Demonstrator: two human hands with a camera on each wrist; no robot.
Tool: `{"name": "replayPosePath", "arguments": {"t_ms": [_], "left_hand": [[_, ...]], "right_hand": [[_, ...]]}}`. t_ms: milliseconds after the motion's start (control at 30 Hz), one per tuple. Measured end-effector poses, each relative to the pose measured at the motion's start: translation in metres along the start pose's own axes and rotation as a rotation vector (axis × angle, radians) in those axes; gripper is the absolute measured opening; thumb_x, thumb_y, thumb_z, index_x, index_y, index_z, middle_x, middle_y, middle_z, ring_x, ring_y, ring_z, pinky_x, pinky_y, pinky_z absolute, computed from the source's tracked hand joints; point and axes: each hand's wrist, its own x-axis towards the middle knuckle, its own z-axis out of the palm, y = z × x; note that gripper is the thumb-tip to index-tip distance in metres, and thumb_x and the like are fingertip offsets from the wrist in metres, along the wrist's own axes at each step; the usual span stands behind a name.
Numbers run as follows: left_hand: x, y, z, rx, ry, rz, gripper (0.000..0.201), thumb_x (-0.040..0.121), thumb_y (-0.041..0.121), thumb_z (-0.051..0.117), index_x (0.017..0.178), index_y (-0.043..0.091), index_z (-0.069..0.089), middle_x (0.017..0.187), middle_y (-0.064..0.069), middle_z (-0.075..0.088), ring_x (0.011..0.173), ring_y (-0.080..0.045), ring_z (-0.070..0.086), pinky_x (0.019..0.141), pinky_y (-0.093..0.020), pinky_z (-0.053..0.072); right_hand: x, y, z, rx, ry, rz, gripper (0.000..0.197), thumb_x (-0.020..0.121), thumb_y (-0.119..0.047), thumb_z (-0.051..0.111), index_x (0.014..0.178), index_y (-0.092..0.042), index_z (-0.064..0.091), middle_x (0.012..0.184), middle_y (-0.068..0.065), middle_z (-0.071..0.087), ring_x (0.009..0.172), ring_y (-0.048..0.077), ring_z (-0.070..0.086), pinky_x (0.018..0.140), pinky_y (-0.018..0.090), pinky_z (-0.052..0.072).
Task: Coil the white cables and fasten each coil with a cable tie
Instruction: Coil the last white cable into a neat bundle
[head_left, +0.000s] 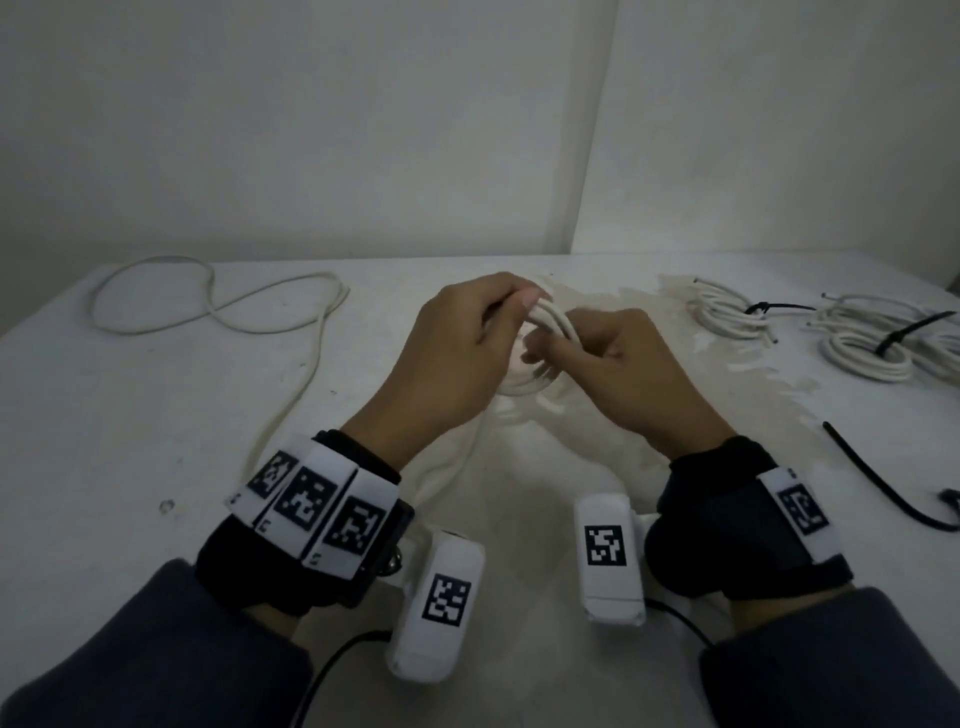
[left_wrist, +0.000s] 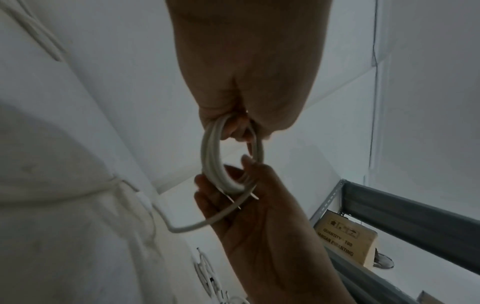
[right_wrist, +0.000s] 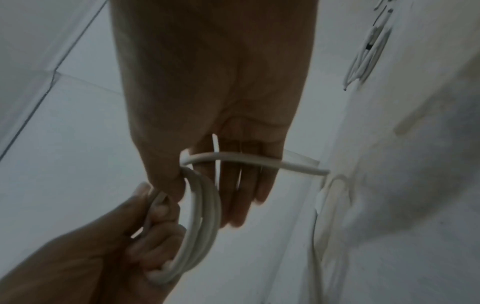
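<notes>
Plain white walls, dim light, metal shelving.

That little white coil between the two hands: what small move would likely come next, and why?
Probably one more wrap. The left hand grips the coil at one side and the right hand holds the other, yet a loose tail of the same cable runs off toward the table. The spare black cable tie lies untouched, so tying seems to come after.

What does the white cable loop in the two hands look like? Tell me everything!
The white cable coil is a small ring of several smooth, round, plastic-looking turns, held up above the table. The left hand grips one side, the right hand holds the other. A loose tail trails away. No tie is on it yet.
</notes>
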Motion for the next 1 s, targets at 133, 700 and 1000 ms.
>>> {"name": "replayPosePath", "arguments": {"t_ms": [133,700,1000], "left_hand": [[-0.003,-0.006,0.009,-0.367,0.156,-0.227,0.027,0.102,0.016,0.041,0.100,0.008,0.066,0.065,0.011,0.049,0.058,-0.003,0.042,0.057,-0.017,0.038],[-0.014,-0.022,0.018,-0.898,-0.166,-1.042,0.011,0.094,0.000,0.047,0.098,-0.001,0.056,0.094,-0.020,0.067,0.078,-0.022,0.068,0.074,-0.030,0.058],[-0.009,-0.029,0.017,-0.423,0.271,-0.489,0.019,0.100,0.009,0.043,0.115,0.013,0.054,0.105,-0.005,0.067,0.086,-0.018,0.063,0.059,-0.024,0.055]], "right_hand": [[-0.002,-0.004,0.017,0.545,-0.131,0.090,0.023,0.097,-0.024,0.052,0.084,-0.013,0.068,0.067,0.004,0.063,0.076,0.027,0.060,0.081,0.038,0.047],[0.005,-0.008,0.019,1.386,0.036,0.427,0.037,0.098,-0.032,0.045,0.065,-0.014,0.042,0.044,-0.006,0.026,0.039,0.007,0.029,0.048,0.020,0.044],[0.003,0.005,0.027,0.903,0.022,0.559,0.035,0.101,-0.028,0.046,0.068,-0.015,0.044,0.045,-0.008,0.029,0.040,0.008,0.031,0.062,0.027,0.042]]}}
